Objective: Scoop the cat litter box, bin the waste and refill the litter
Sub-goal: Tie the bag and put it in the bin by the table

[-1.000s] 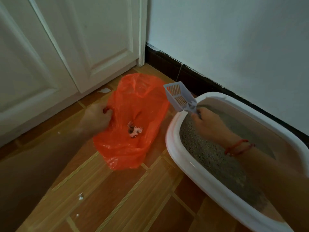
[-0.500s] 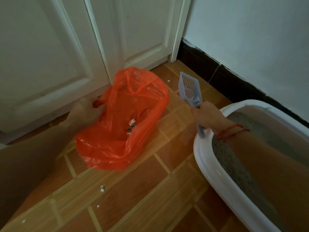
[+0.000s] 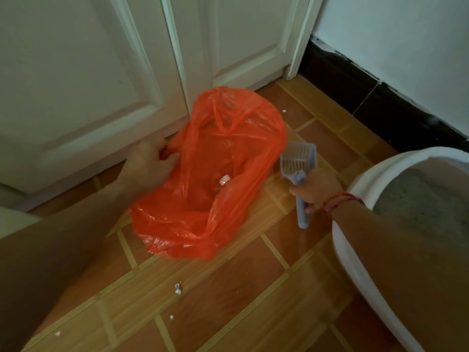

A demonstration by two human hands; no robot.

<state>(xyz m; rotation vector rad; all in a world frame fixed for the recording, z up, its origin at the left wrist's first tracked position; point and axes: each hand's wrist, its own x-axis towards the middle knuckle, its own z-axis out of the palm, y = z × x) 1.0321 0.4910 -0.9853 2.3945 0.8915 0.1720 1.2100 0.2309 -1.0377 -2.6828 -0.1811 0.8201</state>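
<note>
1. While my left hand [image 3: 149,166] pinches the left edge of the bag [image 3: 177,224], the bag lies on the floor [image 3: 228,301] with its mouth wide, and a pale scrap [image 3: 224,179] sits inside; the darker bits near it are too blurred to name.
2. My right hand [image 3: 317,189] grips the scoop [image 3: 295,163] by its handle, head up, just beside the bag's right side; I cannot tell what is in it.
3. The box [image 3: 406,156] stands at the right with grey litter [image 3: 418,194] inside.
4. My right forearm hides part of its rim, and the picture edge cuts off the rest.
</note>
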